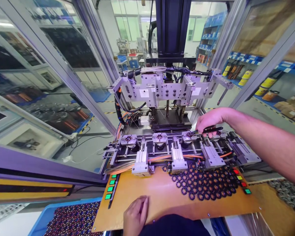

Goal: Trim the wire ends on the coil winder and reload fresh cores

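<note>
The orange-brown counter carries a spread of dark rings toward its right. Beyond them, the right hand has its fingers closed in a grip; the left hand is near the front edge, fingers curled in, contents impossible to tell. By the third metal fixture from left is the tip of the right hand's slim black tool.

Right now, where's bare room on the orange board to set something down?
The orange board is bare between the left hand and the rings, and between that hand and the left green buttons. Rings crowd its right side.
</note>
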Motion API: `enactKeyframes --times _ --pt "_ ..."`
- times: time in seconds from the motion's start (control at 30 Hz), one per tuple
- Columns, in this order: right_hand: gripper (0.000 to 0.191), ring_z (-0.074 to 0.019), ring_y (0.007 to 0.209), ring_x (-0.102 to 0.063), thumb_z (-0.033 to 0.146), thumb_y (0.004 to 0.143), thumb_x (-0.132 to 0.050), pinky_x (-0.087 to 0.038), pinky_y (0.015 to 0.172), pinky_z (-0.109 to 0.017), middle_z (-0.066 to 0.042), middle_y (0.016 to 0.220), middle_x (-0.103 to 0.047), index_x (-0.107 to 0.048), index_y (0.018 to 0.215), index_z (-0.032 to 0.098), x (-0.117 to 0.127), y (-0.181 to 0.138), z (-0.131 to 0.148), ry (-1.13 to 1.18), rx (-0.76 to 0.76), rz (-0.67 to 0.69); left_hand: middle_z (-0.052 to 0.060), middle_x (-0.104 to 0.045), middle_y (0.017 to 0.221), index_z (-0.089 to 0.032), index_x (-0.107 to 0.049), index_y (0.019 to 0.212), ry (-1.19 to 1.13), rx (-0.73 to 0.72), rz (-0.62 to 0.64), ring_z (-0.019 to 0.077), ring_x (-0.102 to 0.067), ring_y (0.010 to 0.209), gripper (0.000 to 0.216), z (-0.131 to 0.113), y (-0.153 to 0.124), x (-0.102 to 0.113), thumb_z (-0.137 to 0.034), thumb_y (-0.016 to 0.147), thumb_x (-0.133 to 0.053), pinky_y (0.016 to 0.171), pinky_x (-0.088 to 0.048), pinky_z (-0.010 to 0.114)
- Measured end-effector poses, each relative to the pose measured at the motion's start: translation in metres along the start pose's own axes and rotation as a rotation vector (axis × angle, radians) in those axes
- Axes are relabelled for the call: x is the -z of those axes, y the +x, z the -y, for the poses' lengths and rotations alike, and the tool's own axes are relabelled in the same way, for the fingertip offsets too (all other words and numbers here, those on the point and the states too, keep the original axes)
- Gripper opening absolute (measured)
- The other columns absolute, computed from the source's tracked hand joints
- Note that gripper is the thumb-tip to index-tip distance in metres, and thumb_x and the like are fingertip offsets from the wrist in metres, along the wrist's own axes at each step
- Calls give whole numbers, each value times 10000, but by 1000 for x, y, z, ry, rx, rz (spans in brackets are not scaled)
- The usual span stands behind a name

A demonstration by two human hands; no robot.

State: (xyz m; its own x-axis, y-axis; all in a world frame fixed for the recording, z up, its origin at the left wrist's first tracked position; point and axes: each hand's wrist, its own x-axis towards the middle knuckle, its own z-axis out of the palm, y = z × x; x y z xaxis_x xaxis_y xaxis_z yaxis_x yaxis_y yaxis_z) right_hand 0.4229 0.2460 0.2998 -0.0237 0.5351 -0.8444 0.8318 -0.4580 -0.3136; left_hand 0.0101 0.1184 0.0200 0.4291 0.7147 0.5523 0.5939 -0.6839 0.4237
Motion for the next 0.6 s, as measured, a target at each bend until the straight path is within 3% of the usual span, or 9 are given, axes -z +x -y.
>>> enactKeyframes --times 0.4,0.6 --pt "184 -181 602 -636 264 733 -645 -510 479 -245 -100 749 -639 -610 741 84 4 12 -4 17 -7 19 14 -707 767 -179 -620 865 -25 1 -9 108 -691 666 215 -3 3 2 -243 988 -455 662 -535 183" --pt "379 -115 556 -547 401 593 -763 -431 453 -209 -81 781 -664 -664 773 82 1 2 -5 76 278 10 23 -709 768 -171 -629 861 -22 13 -14 113 -694 676 215 -5 5 4 -233 982 -464 665 -538 181"
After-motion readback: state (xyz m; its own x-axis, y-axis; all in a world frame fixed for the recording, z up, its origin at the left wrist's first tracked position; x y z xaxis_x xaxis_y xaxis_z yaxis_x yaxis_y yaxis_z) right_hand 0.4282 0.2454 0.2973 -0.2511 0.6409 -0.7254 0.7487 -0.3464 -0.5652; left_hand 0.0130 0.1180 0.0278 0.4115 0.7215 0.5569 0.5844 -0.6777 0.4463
